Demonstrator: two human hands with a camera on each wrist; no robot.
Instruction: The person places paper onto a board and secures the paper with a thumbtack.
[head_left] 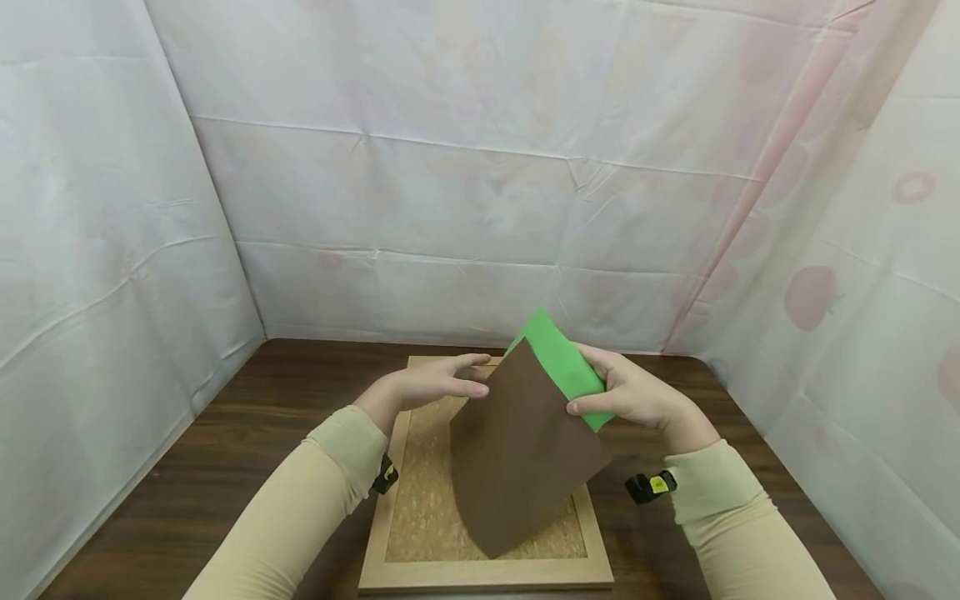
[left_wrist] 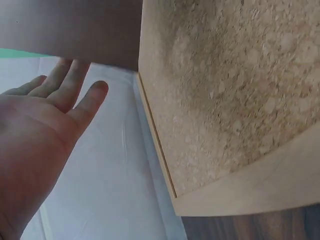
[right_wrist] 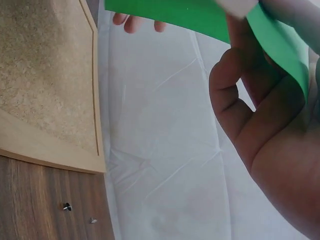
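Currently: sheet of paper (brown one side, green the other) is held up off the cork board, tilted, lower corner touching or just above the cork at approx 6 o'clock of the board; can't tell which. Top right edge is folded over so the green face shows, at 1 o'clock of the sheet.

Right hand: grasping the folded green flap, thumb on the front, fingers behind. Right wrist view confirms fingers curled round the green edge.

Left hand: released, fingers straight, tips at the sheet's left edge at 10 o'clock. Left wrist view shows a flat open palm w/ fingertips behind the brown edge; contact looks light, not a grip.

Board sits on the brown desk, w/ white cloth walls round it. Two small pins lie on the desk by the board frame (right wrist view only).

Risks, my read:
- Only one hand really holds it. If the right pinch slackens, the sheet flops onto the board and the fold opens.
- Left hand only steadies, so the sheet can swing round the right-hand grip and the fold line goes skewed.
- Lower corner dragging on rough cork could crumple or kink.
- Loose pins near the frame could get knocked by a sleeve.
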